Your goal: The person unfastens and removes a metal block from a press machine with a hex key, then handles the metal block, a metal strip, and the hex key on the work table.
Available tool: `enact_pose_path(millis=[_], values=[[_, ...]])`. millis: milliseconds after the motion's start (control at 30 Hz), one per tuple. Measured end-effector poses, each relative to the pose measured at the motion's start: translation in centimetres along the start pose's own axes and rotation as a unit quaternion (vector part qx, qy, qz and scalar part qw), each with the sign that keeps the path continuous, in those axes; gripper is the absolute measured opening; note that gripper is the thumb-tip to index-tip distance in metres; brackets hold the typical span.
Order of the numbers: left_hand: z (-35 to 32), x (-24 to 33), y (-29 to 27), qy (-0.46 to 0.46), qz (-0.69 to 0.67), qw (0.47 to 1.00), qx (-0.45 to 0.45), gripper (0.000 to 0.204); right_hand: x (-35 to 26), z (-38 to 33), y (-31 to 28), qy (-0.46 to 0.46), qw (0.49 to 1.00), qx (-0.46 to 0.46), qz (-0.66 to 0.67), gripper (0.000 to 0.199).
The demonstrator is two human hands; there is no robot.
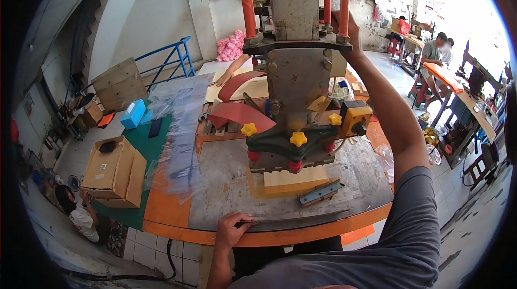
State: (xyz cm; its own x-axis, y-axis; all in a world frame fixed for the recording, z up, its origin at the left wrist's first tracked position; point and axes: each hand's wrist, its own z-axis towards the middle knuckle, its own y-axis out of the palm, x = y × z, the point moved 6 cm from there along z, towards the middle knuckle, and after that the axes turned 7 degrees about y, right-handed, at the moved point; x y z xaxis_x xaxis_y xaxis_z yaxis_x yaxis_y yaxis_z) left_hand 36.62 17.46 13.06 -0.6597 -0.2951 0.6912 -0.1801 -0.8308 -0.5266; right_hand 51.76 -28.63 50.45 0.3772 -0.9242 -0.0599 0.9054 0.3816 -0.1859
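My left hand (pixel 231 227) is closed at the table's front edge, pinching one end of a long, thin dark strip (pixel 301 219). The strip reaches rightward along the edge of the metal plate (pixel 226 181). My right arm is raised beside a press (pixel 299 79), with my right hand (pixel 351 33) by its upper part; an orange post hides the fingers. Under the press head, which bears yellow star knobs (pixel 298 138), lies a pale rectangular sheet (pixel 296 177). A small metal block tool (pixel 321 193) rests in front of it.
Clear plastic sheets (pixel 186 133) cover the table's left side near a cardboard box (pixel 114 168). Red curved strips (pixel 242 115) lie behind the press, where another person's hand (pixel 229 73) reaches in. A yellow-black control box (pixel 355 117) juts out right. People sit further off.
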Motion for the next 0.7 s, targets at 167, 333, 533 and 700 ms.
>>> enact_pose_path(millis=[167, 333, 533, 700], values=[[-0.1, 0.1, 0.1, -0.015, 0.011, 1.000, -0.009, 0.017, -1.1, -0.3, -3.2, 0.059, 0.992, 0.103, 0.047, 0.011], [-0.4, -0.2, 0.2, -0.024, 0.002, 1.000, -0.005, 0.017, 1.3, -1.0, -5.8, 0.246, 0.940, 0.142, 0.190, 0.020], [-0.1, 0.0, 0.1, -0.001, 0.003, 1.000, 0.007, 0.016, 2.9, -3.3, -9.5, 0.339, 0.820, 0.195, 0.418, 0.039], [0.0, 0.1, 0.2, 0.009, 0.019, 1.000, 0.004, 0.017, 2.8, -6.0, -14.4, 0.314, 0.817, 0.224, 0.429, 0.045]])
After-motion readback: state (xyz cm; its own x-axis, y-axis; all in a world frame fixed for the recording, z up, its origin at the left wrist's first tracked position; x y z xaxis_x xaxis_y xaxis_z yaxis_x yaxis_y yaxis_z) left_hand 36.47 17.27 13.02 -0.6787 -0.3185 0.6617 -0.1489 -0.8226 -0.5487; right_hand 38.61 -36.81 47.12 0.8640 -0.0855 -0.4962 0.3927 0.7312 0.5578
